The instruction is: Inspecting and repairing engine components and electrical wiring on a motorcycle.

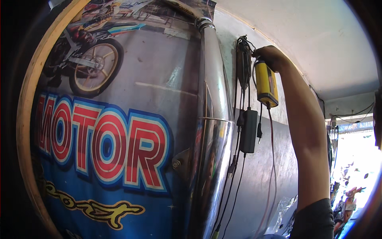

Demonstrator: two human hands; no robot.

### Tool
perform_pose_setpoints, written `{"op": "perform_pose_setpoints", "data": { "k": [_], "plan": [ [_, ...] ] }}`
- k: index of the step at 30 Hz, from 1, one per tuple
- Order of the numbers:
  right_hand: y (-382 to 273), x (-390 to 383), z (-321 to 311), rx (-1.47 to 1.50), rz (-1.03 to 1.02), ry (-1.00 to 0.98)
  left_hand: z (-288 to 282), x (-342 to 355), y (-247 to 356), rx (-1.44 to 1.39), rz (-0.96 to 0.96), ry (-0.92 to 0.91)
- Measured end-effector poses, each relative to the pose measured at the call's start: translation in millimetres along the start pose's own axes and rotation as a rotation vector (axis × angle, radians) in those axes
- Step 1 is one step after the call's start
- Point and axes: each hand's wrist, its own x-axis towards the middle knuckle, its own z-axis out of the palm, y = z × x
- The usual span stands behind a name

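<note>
Head view: at two o'clock, see right hand with fingers bent at top of yellow charger; cannot tell exact grip. Toward nine from there, black cable bundle; toward seven, black power adapter. Support charger from below, avoid snagging bundle.

My right arm raised, coming up from lower right. Dark sleeve ends below elbow bend in view; arm bare from there to hand. Elbow slightly bent, forearm slanting up and leftward. Wrist bent, right hand turned left at top of reach. My fingers curled, in shadow; exact grip unclear.
</note>
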Motion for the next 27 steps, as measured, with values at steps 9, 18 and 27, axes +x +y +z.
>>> {"op": "perform_pose_setpoints", "data": {
  "k": [9,18,27],
  "plan": [
    [14,-37,10,-0.174,-0.156,-0.052,-3,-1,3,0.032,-0.025,-0.021],
    [29,-91,-18,-0.218,-0.18,-0.1,-2,-1,8,0.077,-0.057,-0.048],
    [83,-366,-88,-0.843,-0.471,-0.412,-14,-23,-8,0.238,-0.148,0.11]
  ]
}}
